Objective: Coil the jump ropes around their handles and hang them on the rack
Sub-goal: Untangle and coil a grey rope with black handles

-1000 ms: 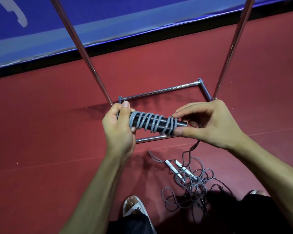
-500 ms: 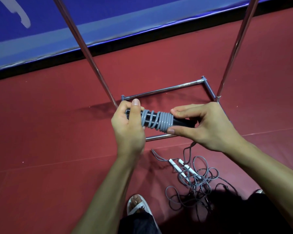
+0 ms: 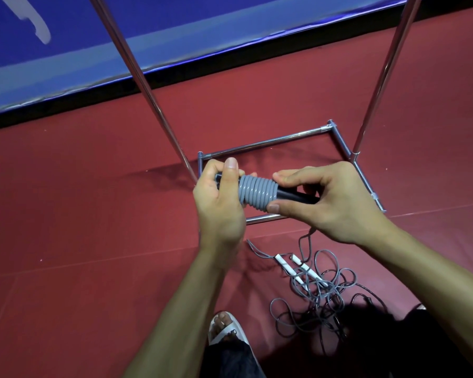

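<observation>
I hold black jump rope handles [image 3: 295,196] level in front of me, above the rack's base. A grey rope coil [image 3: 257,194] sits packed tight around their left half. My left hand [image 3: 220,203] grips the left end, thumb up over the top. My right hand [image 3: 328,200] pinches the handles at the coil's right edge between thumb and fingers. A thin dark cord hangs from under my right hand to the floor. A second jump rope [image 3: 320,290] with white handles lies in a loose grey tangle on the floor below.
The chrome rack [image 3: 281,139] stands ahead, its two uprights rising left and right and its rectangular base on the red floor. A blue banner runs along the far wall. My sandalled foot [image 3: 225,327] is at the bottom centre.
The grey windings, spread along the handles a second ago, are now pushed together into a tight coil on the left half. My right thumb and fingers slid leftward with them.
</observation>
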### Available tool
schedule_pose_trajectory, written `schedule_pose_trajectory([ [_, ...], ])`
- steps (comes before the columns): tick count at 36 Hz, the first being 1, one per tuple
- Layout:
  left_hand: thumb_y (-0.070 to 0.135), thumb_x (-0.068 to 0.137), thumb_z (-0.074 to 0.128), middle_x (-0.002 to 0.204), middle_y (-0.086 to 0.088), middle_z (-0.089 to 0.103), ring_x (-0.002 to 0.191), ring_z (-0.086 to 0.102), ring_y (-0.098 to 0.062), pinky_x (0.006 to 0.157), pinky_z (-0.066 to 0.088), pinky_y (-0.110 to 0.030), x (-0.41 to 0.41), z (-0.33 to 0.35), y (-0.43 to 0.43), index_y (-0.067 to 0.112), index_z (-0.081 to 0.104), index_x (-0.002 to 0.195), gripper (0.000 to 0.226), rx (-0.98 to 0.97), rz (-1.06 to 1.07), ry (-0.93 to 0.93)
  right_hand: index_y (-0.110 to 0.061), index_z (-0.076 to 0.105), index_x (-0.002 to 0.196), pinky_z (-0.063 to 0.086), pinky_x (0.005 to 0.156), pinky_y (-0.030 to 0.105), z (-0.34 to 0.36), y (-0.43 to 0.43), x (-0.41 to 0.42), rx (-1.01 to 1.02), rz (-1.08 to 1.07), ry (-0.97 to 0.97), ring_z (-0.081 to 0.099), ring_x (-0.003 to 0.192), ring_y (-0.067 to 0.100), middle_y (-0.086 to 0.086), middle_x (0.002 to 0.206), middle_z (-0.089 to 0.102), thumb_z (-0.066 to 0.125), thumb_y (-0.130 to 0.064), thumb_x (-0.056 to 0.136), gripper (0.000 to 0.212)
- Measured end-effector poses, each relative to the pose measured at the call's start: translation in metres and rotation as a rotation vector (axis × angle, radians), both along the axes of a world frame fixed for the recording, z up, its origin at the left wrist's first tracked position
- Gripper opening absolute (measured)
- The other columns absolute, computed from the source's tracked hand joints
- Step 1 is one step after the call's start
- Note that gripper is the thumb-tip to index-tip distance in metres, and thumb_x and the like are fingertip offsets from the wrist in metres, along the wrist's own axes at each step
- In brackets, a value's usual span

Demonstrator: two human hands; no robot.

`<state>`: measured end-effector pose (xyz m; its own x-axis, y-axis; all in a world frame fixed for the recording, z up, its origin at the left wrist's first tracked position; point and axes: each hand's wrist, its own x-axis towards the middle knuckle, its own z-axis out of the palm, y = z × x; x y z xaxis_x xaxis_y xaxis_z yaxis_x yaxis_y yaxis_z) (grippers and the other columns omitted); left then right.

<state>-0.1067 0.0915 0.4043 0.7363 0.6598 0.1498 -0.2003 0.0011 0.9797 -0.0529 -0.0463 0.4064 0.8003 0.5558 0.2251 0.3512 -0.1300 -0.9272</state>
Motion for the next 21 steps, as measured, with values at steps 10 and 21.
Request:
schedule_pose_trajectory([
  [10,0.029,0.086,0.051,0.051,0.013,0.046,0.046,0.038,-0.007,0.042,0.031,-0.021,-0.001,-0.005,0.006,0.014,0.048,0.064,0.026,-0.009,0.018,0.033,-0.026,0.08,0.077,0.049,0.092,0.018,-0.003,-0.009,0.013,0.176,0.261,0.329,0.068,0.106,0.01,-0.006,0.097,0.076,0.068,-0.017,0.083,0.016],
  [21,0.011,0.103,0.039,0.048,0.005,0.045,0.041,0.045,-0.007,0.043,0.04,-0.019,-0.003,0.003,-0.007,0.005,0.042,0.069,0.035,-0.206,-0.094,-0.003,-0.009,0.075,0.061,0.054,0.076,0.018,-0.016,-0.011,0.017,0.405,0.271,0.585,0.073,0.088,0.014,0.008,0.083,0.076,0.072,0.005,0.069,0.016],
])
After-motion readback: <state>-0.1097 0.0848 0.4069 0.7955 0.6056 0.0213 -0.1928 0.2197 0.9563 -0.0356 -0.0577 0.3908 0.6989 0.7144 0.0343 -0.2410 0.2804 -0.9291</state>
